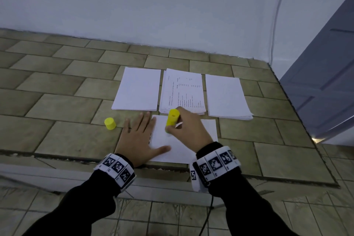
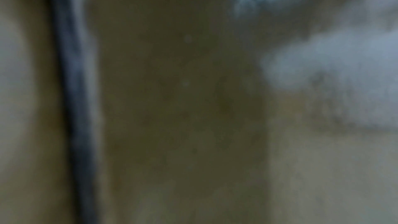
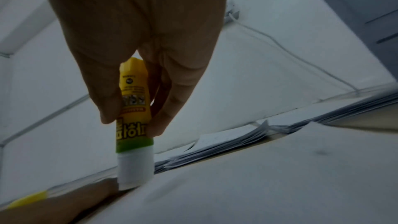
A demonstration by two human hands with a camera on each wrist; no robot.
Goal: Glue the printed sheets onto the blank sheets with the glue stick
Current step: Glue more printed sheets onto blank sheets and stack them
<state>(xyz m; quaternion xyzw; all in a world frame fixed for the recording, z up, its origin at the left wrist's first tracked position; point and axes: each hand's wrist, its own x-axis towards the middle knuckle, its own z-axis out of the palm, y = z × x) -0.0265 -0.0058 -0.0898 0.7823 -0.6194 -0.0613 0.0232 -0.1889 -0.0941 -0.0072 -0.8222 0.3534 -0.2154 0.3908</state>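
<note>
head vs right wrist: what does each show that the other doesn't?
Only the head view: the left hand lying flat, fingers straight, on the near sheet; the yellow cap standing apart on the tiles to its left; three stacks laid out behind, the printed stack in the middle.

Only the right wrist view: the glue stick's white tip down at the sheet, its green collar and printed label.

Both: the right hand gripping the glue stick upright over the near sheet, with paper stacks beyond.

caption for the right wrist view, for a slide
Right hand presses the uncapped glue stick tip-down onto a white sheet beside paper stacks.
</note>
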